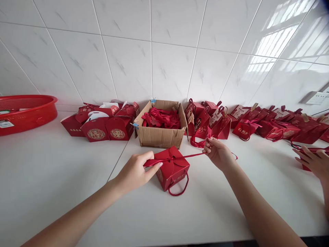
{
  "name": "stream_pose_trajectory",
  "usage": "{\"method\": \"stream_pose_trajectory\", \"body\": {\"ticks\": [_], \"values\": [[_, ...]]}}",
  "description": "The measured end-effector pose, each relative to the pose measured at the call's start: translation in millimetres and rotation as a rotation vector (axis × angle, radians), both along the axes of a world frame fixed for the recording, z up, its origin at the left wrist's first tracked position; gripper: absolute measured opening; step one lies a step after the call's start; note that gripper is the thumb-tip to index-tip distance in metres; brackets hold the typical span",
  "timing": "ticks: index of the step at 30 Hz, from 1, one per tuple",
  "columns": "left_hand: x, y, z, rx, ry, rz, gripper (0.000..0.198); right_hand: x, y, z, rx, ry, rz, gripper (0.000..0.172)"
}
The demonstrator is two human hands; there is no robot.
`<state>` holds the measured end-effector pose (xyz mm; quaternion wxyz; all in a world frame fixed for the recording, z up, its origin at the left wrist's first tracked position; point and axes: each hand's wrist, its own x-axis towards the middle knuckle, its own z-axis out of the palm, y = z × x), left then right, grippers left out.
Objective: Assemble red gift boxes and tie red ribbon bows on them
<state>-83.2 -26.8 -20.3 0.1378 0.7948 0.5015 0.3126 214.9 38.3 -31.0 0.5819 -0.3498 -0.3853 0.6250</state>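
Note:
A closed red gift box [174, 171] with a twisted cord handle [177, 195] lies on the white table in front of me. Across its folded top runs a red ribbon [190, 156], stretched taut between my two hands. My left hand [138, 168] pinches one end at the box's left edge. Off to the right of the box, my right hand [217, 152] grips the other end in its fingers, raised above the table. A loose length of ribbon hangs beside my right fingers. Where the ribbon crosses the top middle, a small knot or crossing shows.
Behind the box stands a cardboard carton [160, 137] full of red ribbons [161, 118]. Red gift boxes [102, 128] are grouped left of it, and more boxes [275, 128] line the wall at right. A red basket [28, 120] sits far left. Another person's hand [313, 163] is at the right edge.

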Motion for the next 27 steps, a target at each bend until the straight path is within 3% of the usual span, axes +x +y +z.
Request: {"method": "stream_pose_trajectory", "body": {"ticks": [4,8,12,14,16,20,22,27], "values": [[-1.1,5.9,-3.3,-0.017,-0.076,-0.025,0.019,2.1,-1.9,-1.8,0.002,-0.096,0.001,0.024],[1.7,7.1,-11.2,-0.12,-0.136,-0.099,0.029,1.8,-4.1,-2.6,0.01,-0.276,-0.011,0.021],[2.4,8.7,-17.6,-0.211,-0.2,-0.126,0.031,-2.1,-2.8,1.1,0.055,-0.475,-0.123,0.029],[2.0,9.4,-17.0,-0.224,-0.217,-0.156,0.03,-6.8,-4.8,6.4,0.094,-0.559,-0.106,0.033],[1.7,9.1,-14.4,-0.242,-0.22,-0.204,0.029,-12.9,-10.0,12.5,0.112,-0.635,0.014,0.035],[1.3,5.6,-9.1,-0.245,-0.203,-0.312,0.028,-23.1,-24.0,18.8,0.11,-0.901,0.534,0.046],[1.0,4.0,-7.9,-0.219,-0.185,-0.338,0.028,-25.3,-29.3,18.5,0.136,-0.984,0.722,0.05],[0.2,3.3,-5.3,-0.057,-0.093,-0.324,0.028,-23.4,-34.4,18.5,0.13,-0.954,0.792,0.046]]}}
